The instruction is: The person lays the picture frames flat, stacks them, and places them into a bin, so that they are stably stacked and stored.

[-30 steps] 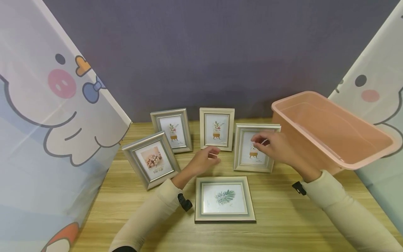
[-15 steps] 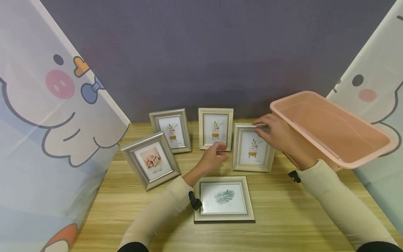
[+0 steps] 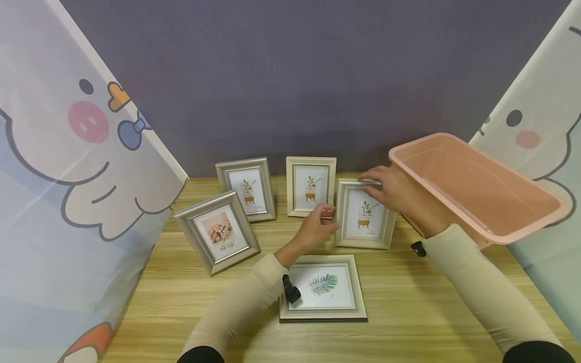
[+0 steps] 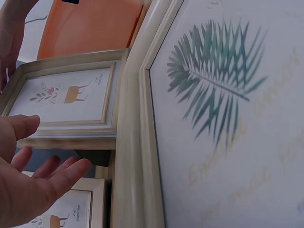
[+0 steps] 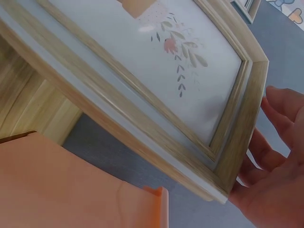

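My right hand (image 3: 394, 189) is at the top edge of a cream picture frame (image 3: 360, 237) with a potted-plant print. In the right wrist view, the fingers (image 5: 259, 149) reach behind that edge, while the thumb (image 5: 285, 102) lies close beside it. By the same frame's left side is my left hand (image 3: 314, 227), its thumb and fingers spread apart and holding nothing. The left wrist view has these fingers (image 4: 66, 173) near the edge of the upright frame (image 4: 61, 133). Flat below lies a larger frame (image 3: 360, 297) with a green leaf print.
A second plant-print frame (image 3: 290, 184) stands at the back centre. To its left are a silver frame (image 3: 222, 174) and a tilted flower-photo frame (image 3: 206, 262). A pink plastic bin (image 3: 436, 196) stands at the right. A dark wall (image 3: 290, 75) closes off the back.
My right hand has risen from in front of the plant print to the frame's top edge. My left hand has moved right, to that frame's left side. The frames look unmoved.
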A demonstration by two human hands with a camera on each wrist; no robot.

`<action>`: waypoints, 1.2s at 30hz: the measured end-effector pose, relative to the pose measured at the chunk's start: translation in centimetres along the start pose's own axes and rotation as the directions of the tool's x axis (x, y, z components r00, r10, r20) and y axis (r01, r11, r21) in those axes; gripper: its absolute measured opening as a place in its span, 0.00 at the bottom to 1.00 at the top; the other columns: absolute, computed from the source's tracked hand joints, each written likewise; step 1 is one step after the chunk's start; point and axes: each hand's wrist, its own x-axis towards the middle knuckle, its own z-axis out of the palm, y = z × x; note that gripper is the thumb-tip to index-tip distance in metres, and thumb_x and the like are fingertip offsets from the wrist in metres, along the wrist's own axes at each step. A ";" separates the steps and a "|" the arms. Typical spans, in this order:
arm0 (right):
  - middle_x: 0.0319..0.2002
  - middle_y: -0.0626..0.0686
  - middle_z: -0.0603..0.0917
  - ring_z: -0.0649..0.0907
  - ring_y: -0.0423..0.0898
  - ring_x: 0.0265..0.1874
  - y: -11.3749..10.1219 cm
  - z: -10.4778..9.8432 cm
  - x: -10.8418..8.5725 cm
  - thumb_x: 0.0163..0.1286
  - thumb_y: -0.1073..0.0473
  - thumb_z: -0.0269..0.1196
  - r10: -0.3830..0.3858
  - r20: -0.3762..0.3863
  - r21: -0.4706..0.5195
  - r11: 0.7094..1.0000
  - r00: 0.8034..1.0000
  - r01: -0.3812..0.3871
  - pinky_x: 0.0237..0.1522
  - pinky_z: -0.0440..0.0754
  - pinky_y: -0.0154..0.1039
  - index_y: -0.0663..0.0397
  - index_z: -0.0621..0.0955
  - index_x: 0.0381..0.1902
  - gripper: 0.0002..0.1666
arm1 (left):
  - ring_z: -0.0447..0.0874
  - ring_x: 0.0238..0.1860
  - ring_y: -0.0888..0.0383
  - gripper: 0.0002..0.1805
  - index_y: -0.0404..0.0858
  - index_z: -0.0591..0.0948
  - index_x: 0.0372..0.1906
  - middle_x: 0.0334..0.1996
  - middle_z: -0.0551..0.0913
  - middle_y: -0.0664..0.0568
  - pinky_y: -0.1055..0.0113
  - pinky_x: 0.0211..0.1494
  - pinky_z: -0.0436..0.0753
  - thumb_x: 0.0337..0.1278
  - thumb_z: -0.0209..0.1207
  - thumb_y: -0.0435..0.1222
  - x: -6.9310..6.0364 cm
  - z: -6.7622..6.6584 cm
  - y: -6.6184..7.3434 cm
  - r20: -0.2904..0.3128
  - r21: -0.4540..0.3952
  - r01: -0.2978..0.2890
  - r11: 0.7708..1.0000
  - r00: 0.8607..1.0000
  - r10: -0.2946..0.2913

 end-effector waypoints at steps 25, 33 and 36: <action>0.44 0.63 0.89 0.85 0.54 0.31 0.4 1.2 0.2 0.67 0.65 0.69 -0.067 -0.120 -0.059 0.996 0.991 0.060 0.29 0.78 0.48 0.53 0.89 0.47 0.12 | 0.88 0.49 0.52 0.22 0.44 0.74 0.59 0.53 0.84 0.42 0.67 0.46 0.88 0.63 0.65 0.32 0.8 1.7 0.0 -0.098 0.008 0.003 1.000 0.995 -0.002; 0.48 0.63 0.88 0.86 0.60 0.46 0.2 0.5 0.2 0.69 0.64 0.67 -0.026 -0.069 -0.049 0.999 0.997 0.022 0.44 0.82 0.57 0.53 0.88 0.50 0.13 | 0.87 0.50 0.52 0.21 0.45 0.73 0.59 0.53 0.84 0.43 0.67 0.45 0.88 0.65 0.64 0.32 0.7 1.5 0.4 -0.089 0.031 -0.003 1.000 0.996 0.006; 0.48 0.63 0.88 0.86 0.61 0.45 0.1 0.2 0.1 0.69 0.65 0.67 -0.023 -0.077 -0.026 0.999 0.997 0.021 0.44 0.83 0.57 0.53 0.88 0.51 0.13 | 0.87 0.49 0.53 0.21 0.46 0.73 0.60 0.52 0.84 0.45 0.66 0.43 0.88 0.65 0.64 0.32 0.7 1.3 0.8 -0.078 0.026 -0.003 1.000 0.997 0.005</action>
